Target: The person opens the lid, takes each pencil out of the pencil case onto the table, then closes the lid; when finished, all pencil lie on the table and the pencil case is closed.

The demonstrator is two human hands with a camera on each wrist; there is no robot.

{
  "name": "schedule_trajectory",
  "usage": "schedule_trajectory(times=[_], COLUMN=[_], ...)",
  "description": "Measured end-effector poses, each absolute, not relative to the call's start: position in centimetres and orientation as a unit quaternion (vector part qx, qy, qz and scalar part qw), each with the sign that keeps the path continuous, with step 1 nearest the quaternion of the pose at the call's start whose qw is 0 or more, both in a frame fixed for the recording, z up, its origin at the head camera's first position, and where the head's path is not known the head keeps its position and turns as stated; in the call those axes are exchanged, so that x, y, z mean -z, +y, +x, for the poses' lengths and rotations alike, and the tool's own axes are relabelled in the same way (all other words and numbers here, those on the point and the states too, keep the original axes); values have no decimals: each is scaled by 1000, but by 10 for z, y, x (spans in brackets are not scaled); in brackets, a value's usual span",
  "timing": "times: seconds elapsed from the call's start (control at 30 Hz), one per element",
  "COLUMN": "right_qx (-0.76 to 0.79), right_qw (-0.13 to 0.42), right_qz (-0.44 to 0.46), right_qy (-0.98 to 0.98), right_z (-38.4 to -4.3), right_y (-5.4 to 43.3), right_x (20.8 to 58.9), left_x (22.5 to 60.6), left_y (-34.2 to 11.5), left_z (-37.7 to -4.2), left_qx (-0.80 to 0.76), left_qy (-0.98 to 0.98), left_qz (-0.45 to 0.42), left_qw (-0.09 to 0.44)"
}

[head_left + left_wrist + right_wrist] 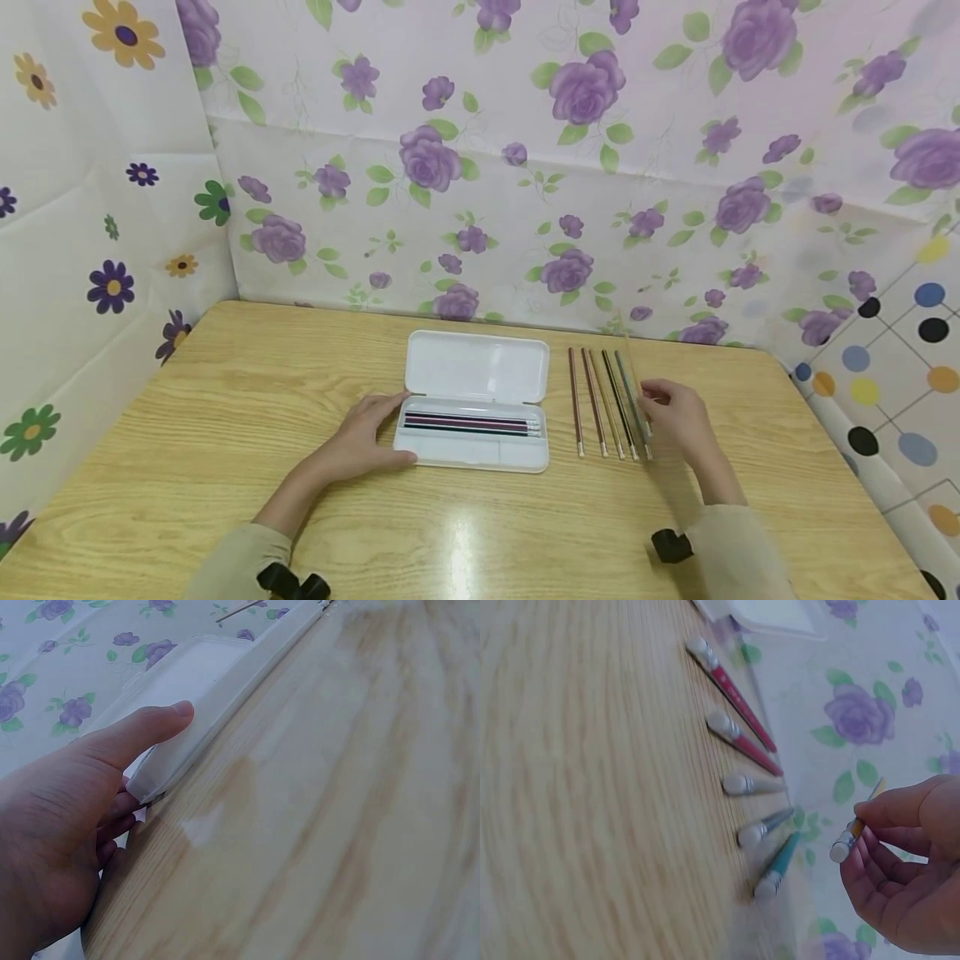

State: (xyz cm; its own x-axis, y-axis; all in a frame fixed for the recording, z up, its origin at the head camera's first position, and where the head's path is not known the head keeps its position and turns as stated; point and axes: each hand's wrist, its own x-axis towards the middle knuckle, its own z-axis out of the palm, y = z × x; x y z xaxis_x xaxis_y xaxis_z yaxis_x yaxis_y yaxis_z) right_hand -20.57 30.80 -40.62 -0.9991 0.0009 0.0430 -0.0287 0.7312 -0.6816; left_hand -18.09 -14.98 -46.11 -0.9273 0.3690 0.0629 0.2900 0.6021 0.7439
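Head view shows the right hand (678, 414) pinching a yellow pencil (842, 850) beside five pencils (606, 403), a tabletop strip (559, 425) parting these from the open case (457, 454), whose left edge the left hand (363, 437) grips.

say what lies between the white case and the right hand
Between the case and right hand, the head view shows five pencils side by side on the table.

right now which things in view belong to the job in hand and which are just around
Likely the job:
- pencil, pinched in right hand
- five pencils in a row
- case, gripped by left hand
- pencils inside it

Just around:
- table
- rose cloth
- dotted cloth
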Motion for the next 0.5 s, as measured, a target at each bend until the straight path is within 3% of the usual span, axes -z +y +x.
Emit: schedule_trajectory(times=[0.5], right_qx=[-344], right_qw=[-30], right_qz=[-27], right_qy=[-938], right_z=[-195], right_y=[337], right_x=[419], left_x=[461], left_y=[-149], left_z=[-181], left_qx=[-412], left_qy=[892], left_qz=[181], left_qw=[51])
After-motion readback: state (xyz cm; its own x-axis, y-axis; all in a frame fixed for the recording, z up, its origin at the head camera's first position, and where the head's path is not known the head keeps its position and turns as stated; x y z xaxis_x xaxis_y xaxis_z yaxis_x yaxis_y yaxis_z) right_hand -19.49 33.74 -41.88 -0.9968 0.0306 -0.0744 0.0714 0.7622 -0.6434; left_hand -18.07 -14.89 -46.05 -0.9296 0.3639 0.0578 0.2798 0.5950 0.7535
